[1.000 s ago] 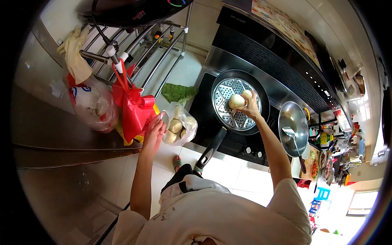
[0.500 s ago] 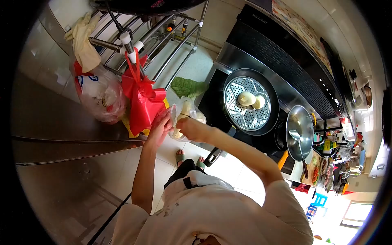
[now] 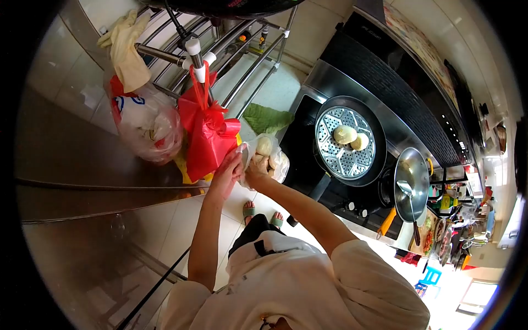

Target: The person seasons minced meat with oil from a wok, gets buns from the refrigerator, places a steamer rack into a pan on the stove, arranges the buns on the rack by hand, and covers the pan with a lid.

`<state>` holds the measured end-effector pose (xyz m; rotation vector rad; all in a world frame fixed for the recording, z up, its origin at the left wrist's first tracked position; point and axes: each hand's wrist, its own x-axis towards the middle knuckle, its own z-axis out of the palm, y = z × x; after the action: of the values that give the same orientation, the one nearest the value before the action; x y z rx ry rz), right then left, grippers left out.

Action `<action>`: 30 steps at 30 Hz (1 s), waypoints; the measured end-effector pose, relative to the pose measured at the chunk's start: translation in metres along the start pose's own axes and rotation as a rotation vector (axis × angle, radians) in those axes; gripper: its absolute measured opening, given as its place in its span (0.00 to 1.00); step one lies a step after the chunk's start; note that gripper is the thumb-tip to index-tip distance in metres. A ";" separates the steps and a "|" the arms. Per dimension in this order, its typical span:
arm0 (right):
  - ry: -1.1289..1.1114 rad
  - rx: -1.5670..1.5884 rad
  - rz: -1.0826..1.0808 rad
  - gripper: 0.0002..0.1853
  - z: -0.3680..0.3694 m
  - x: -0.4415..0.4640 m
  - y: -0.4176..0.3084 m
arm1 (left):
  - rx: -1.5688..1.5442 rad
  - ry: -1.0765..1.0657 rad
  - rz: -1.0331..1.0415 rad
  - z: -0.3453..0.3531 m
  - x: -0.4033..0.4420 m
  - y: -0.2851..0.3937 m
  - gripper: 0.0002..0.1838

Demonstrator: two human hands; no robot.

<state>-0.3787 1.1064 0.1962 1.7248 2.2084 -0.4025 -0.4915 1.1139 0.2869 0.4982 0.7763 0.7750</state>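
Note:
My left hand (image 3: pixel 230 171) is closed on the rim of a clear plastic bag (image 3: pixel 280 163), holding its mouth open. Inside the bag sits a pale, rounded bun (image 3: pixel 264 146), with more pale shapes below it. My right hand (image 3: pixel 257 171) reaches into the bag among the buns; its fingertips are partly hidden, so their grip is unclear. To the right, a dark frying pan (image 3: pixel 379 159) on the hob holds a perforated metal steaming rack (image 3: pixel 344 159). Two pale buns (image 3: pixel 345 134) lie side by side on that rack.
A red plastic bag (image 3: pixel 206 143) hangs from a metal shelf (image 3: pixel 253 71), beside a clear bag (image 3: pixel 151 129) and a rubber glove (image 3: pixel 129 55). A green cloth (image 3: pixel 267 118) lies near the hob. Farther right stands a metal wok (image 3: pixel 413 170) with a spatula (image 3: pixel 406 190).
My right hand has gone deeper into the bag, its forearm drawn closer to my body. My left hand still keeps hold of the rim. The view has shifted slightly.

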 end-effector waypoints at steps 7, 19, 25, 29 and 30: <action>0.138 0.044 -0.122 0.23 -0.030 -0.038 0.030 | -0.125 0.040 0.077 -0.015 0.003 0.003 0.16; 0.428 0.347 0.439 0.39 -0.110 -0.182 0.227 | -0.169 -0.077 0.083 -0.011 0.004 0.000 0.02; 0.336 0.199 0.691 0.39 -0.068 -0.180 0.236 | -0.011 -0.070 0.017 0.009 -0.008 0.013 0.24; 0.663 0.242 0.340 0.28 -0.120 -0.179 0.176 | 0.018 -0.069 -0.005 0.013 -0.013 0.018 0.24; 0.695 0.278 0.065 0.23 -0.122 -0.175 0.157 | 0.022 -0.048 -0.009 0.015 -0.014 0.019 0.24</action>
<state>-0.1945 1.0382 0.3745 2.3535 2.6342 -0.0946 -0.4944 1.1128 0.3144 0.5306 0.7429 0.7447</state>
